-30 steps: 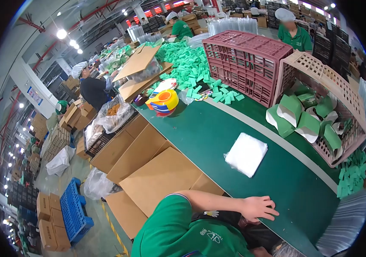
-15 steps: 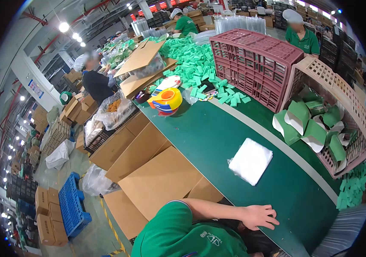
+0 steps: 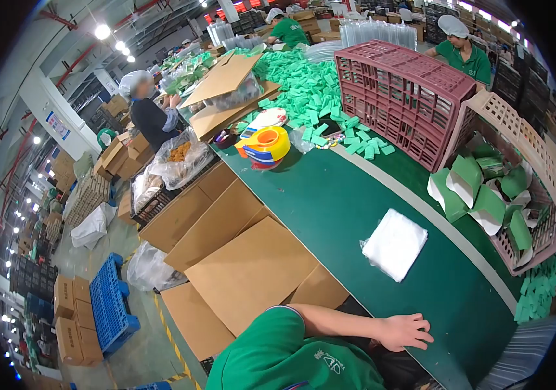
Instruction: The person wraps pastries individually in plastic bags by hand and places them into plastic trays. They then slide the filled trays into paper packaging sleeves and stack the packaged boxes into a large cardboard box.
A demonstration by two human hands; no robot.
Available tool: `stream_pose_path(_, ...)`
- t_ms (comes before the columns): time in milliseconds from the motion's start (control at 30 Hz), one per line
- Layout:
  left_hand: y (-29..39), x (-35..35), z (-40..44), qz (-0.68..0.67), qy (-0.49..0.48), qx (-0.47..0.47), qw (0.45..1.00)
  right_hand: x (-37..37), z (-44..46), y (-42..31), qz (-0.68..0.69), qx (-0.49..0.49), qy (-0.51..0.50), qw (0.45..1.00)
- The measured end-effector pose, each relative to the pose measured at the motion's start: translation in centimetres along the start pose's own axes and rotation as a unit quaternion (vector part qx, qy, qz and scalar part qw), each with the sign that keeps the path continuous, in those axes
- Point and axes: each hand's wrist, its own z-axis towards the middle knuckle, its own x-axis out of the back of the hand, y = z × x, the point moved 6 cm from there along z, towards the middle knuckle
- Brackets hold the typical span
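My left hand (image 3: 405,332) rests palm down on the near edge of the green table (image 3: 330,214), fingers spread and slightly bent, holding nothing. Beyond it on the table lies a flat white stack (image 3: 395,245) with a clear plastic edge, perhaps thin bags; the hand does not touch it. My right hand is not in view. Farther along stands a yellow and blue tape dispenser (image 3: 266,146) with an orange core.
A maroon crate (image 3: 404,97) and a tipped beige crate (image 3: 518,123) holding green-and-white pieces (image 3: 486,201) stand across the table. Small green pieces (image 3: 304,91) are heaped behind. Open cardboard boxes (image 3: 252,266) line the near side. Co-workers (image 3: 151,114) stand farther off.
The view has shifted slightly, so things appear a little farther right. My left hand stays on the table edge, and the white stack stays put.
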Motion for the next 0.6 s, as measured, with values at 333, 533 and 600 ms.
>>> stream_pose_path(333,8.7,-8.2,-2.5,-0.406,-0.212,0.023,0.888,17.4,-8.5,-22.3,-0.454,0.343,0.432,0.700)
stream_pose_path(533,7.9,-13.2,-5.4,-0.487,-0.239,0.022,0.840,21.3,-19.0,-30.0,-0.450,0.429,0.681,0.388)
stream_pose_path(600,7.9,-13.8,-5.7,-0.495,-0.239,0.023,0.835,25.0,-18.2,-28.5,-0.468,0.389,0.694,0.385)
